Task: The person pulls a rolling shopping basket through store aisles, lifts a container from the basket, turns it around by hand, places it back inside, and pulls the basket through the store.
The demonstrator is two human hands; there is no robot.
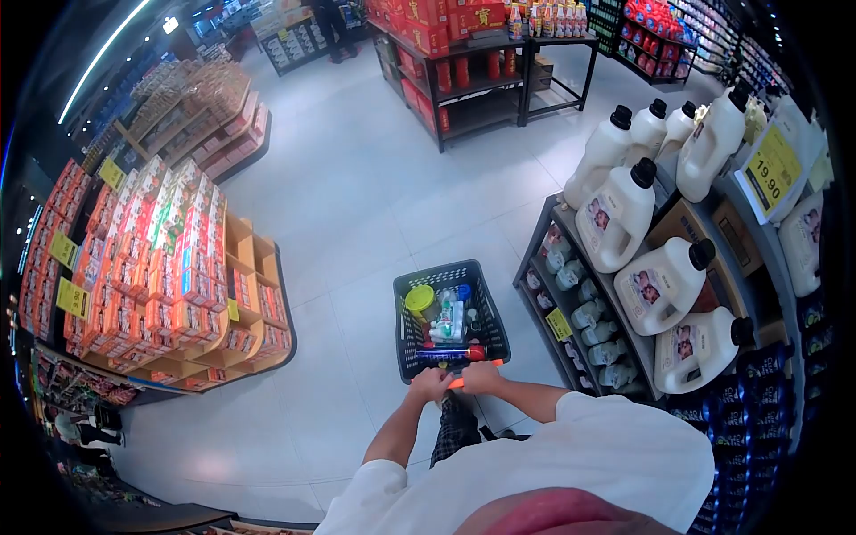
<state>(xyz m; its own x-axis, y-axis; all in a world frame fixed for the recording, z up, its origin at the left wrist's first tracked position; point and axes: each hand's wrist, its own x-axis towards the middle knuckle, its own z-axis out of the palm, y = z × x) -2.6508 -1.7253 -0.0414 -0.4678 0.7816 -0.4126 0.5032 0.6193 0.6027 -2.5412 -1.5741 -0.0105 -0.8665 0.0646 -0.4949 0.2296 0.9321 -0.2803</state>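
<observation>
My left hand point(431, 384) and my right hand point(482, 377) are side by side, both closed around the orange handle point(456, 383) of a dark shopping basket point(402, 332). The basket is in front of my legs, over the pale tiled floor. Inside it lie a round tub with a yellow-green lid point(419, 298), a white and green package point(450, 319), something blue near the far corner point(463, 292), and a long red and purple item point(450, 353) across the near end. Several smaller things in the basket are too small to name.
On the right, large white jugs point(615, 217) with black caps stand on a dark shelf unit. A curved wooden display point(259, 267) stacked with orange-red boxes is on the left. Ahead, a black table point(477, 89) bears red boxes. A person point(332, 27) stands far off.
</observation>
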